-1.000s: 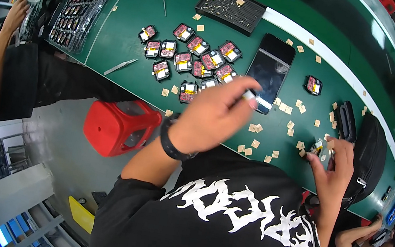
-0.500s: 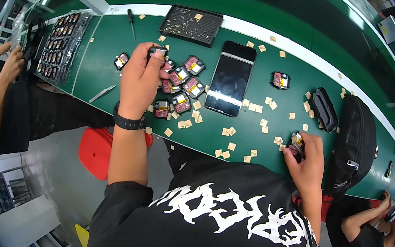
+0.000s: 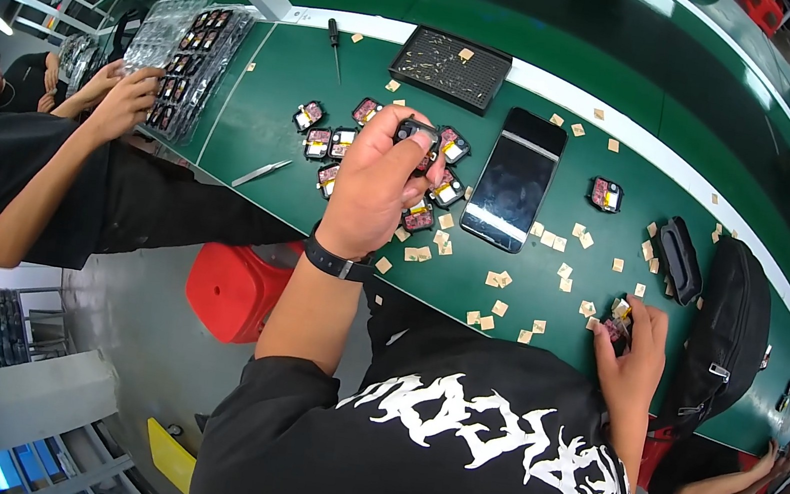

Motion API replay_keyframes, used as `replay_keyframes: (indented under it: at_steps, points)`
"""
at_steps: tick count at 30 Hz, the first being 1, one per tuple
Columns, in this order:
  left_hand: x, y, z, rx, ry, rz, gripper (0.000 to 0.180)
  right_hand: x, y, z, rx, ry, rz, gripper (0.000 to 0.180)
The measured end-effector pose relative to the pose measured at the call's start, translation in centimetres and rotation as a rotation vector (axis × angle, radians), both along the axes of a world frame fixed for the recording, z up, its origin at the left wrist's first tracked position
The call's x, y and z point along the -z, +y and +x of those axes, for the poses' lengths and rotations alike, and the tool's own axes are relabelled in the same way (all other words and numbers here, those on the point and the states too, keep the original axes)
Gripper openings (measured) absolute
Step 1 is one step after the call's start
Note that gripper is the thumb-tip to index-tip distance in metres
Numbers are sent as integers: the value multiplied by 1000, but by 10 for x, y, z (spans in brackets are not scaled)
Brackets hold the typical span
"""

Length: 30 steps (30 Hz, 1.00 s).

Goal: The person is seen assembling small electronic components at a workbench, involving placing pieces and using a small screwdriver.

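Observation:
My left hand (image 3: 365,192) is raised over the bench, closed around a small black-framed electronic module (image 3: 418,135) with the thumb on top. Under and around that hand lie several similar modules (image 3: 453,144), with reddish boards and yellow-and-white parts; the hand covers some of them. Down by the near edge of the bench, my right hand (image 3: 635,354) has its thumb and fingers around another electronic module (image 3: 617,324), which rests at the bench surface. A lone module (image 3: 605,195) lies farther back, between the phone and the black case.
A dark phone (image 3: 513,181) lies mid-bench among scattered beige squares (image 3: 500,308). Behind are a black tray (image 3: 450,68) of small parts and a screwdriver (image 3: 333,48). Tweezers (image 3: 261,173) lie left; a black bag (image 3: 725,339) and case (image 3: 681,259) right. A co-worker's hands (image 3: 128,98) touch module trays.
The view has turned, so the bench appears farther right. My left hand has moved slightly right over the modules, uncovering some at its left. The co-worker's hands have come to the clear trays.

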<state>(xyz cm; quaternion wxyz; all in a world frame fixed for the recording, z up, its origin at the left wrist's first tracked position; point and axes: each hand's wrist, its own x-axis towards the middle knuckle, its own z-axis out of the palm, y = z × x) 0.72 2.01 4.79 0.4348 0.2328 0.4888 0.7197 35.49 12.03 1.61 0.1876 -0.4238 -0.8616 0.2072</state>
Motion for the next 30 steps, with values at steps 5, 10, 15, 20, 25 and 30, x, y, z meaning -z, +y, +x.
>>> replay_keyframes:
  at_steps: [5,10,15,20,25,30]
  points:
    - [-1,2,5,-23,30,-20,11,3,0,1,-1,4,35,52]
    - [2,2,6,-9,107,-21,14,5,0,2,8,1,28,51]
    - [4,2,6,9,164,-36,16,4,0,2,14,-13,17,52]
    - [4,1,8,-19,172,-66,13,5,0,2,15,-14,21,53]
    - [2,-4,5,15,511,-150,16,5,0,2,6,-8,24,53]
    - [0,-4,-6,-18,1360,-68,16,5,0,3,1,1,21,52]
